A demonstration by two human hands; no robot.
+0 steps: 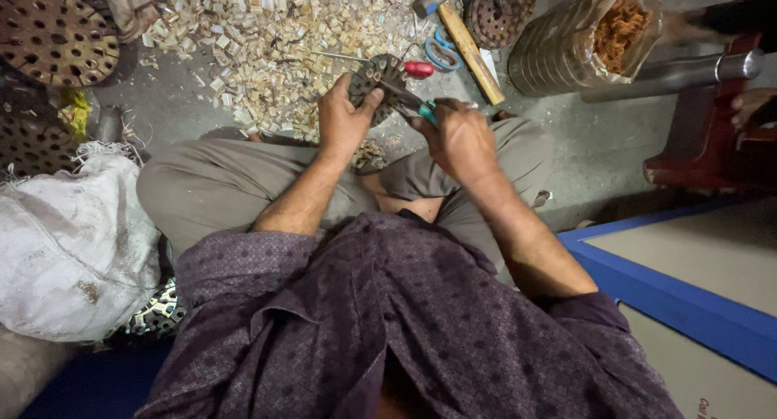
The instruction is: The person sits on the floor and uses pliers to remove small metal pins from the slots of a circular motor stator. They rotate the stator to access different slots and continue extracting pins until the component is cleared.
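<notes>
Grey and round, the metal disc with slots around its edge (380, 78) sits in the left hand (344, 120), just above the person's crossed legs. That hand wraps around the disc from below, with the thumb pressed on its face and the fingers curled behind it. The left arm is bent and reaches forward over the left knee.

The right hand (460, 136) is closed tight around the teal-handled pliers (417, 107). The tip of the pliers touches the disc's edge. The right arm bends at the elbow, and the wrist tips in toward the disc.

On the grey floor (583, 144) past the hands lies a pile of small pale cut pieces (275, 39). Near it are blue-handled scissors (441, 51), a wooden-handled hammer (461, 31) and a red-handled tool (418, 69). A white sack (73, 241) rests by the left leg.
</notes>
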